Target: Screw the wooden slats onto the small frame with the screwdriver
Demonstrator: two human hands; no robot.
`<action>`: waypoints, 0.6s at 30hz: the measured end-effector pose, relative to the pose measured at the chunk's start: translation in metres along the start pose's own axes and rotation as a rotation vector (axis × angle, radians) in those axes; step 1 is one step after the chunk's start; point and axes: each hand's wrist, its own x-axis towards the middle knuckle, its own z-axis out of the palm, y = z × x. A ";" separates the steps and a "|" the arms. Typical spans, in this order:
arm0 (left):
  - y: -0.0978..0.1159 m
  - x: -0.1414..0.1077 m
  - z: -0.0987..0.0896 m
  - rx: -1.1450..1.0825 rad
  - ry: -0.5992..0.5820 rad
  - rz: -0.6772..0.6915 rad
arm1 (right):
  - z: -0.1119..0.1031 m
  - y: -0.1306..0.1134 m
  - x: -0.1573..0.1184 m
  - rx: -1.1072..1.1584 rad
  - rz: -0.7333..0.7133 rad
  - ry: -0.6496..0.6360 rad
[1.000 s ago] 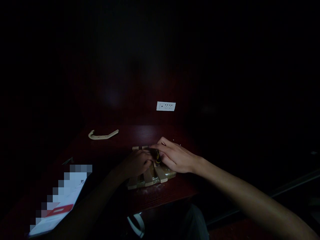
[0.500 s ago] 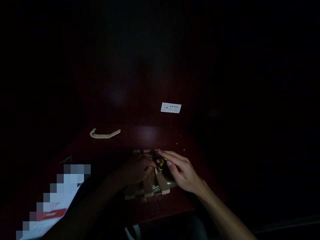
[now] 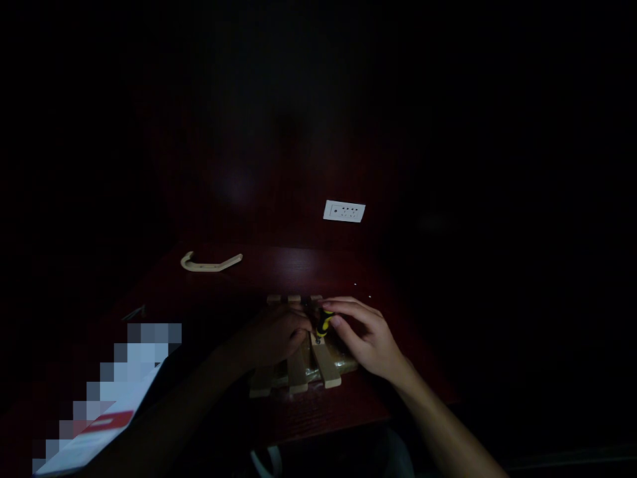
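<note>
My right hand [image 3: 365, 338] grips a short yellow-and-black screwdriver [image 3: 324, 323] between thumb and fingers. The tool stands tilted, its tip down on the rightmost of three pale wooden slats [image 3: 327, 373]. In shadow, my left hand [image 3: 283, 332] lies over the slats just left of the screwdriver, its fingers curled down onto the wood; exactly where they grip is hard to see. Under the slats is a brownish block with a shiny clear wrapping [image 3: 348, 362]. Both hands hide the middle of the slatted piece.
A curved wooden piece [image 3: 212, 267] lies toward the back left of the dark red table [image 3: 318, 421]. Two tiny pale bits [image 3: 369, 297] lie at right. A partly blurred white sheet [image 3: 112, 425] is at lower left. A white socket plate [image 3: 344, 211] is on the back wall.
The view has shifted slightly. My right hand stays on the screwdriver, its fingers moved a little around the handle, which stands more upright. My left hand has hardly moved.
</note>
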 end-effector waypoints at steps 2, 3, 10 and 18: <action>0.000 0.000 0.000 -0.003 -0.002 -0.007 | 0.001 0.000 0.001 0.008 0.009 0.028; 0.000 0.000 0.000 -0.001 -0.008 -0.014 | 0.001 0.000 0.002 0.008 0.009 0.032; 0.001 0.001 -0.001 -0.003 -0.018 -0.021 | -0.002 -0.005 0.009 0.001 -0.003 -0.061; 0.001 0.000 -0.001 0.008 -0.017 -0.023 | -0.008 -0.001 0.016 0.030 0.037 -0.075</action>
